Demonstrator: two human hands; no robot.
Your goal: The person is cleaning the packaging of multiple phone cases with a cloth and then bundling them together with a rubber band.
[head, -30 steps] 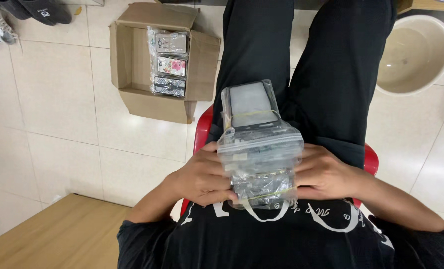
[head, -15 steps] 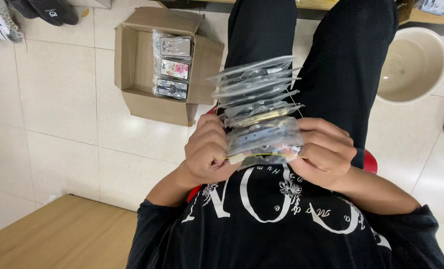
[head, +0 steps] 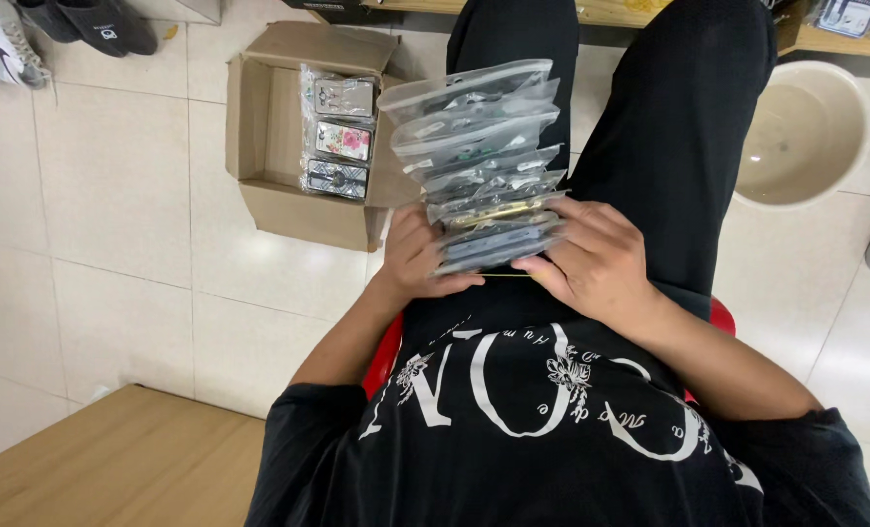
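Observation:
A stack of several clear plastic bags with phone cases (head: 479, 146) stands fanned out on my lap, its top leaning away from me. My left hand (head: 417, 256) grips the stack's lower left side. My right hand (head: 593, 259) holds the lower right side, fingers curled over the bottom bags. I sit on a red stool (head: 720, 314) in black trousers and a black printed shirt.
An open cardboard box (head: 259, 127) with several bagged phone cases (head: 341, 137) lies on the tiled floor to my left. A beige basin (head: 808, 132) stands at the right. Shoes (head: 83, 24) sit at the top left. A wooden surface (head: 113, 464) is at the bottom left.
The stack, flat and bunched between my hands a second ago, has been tipped up and fanned out. My hands have shifted to its lower edge.

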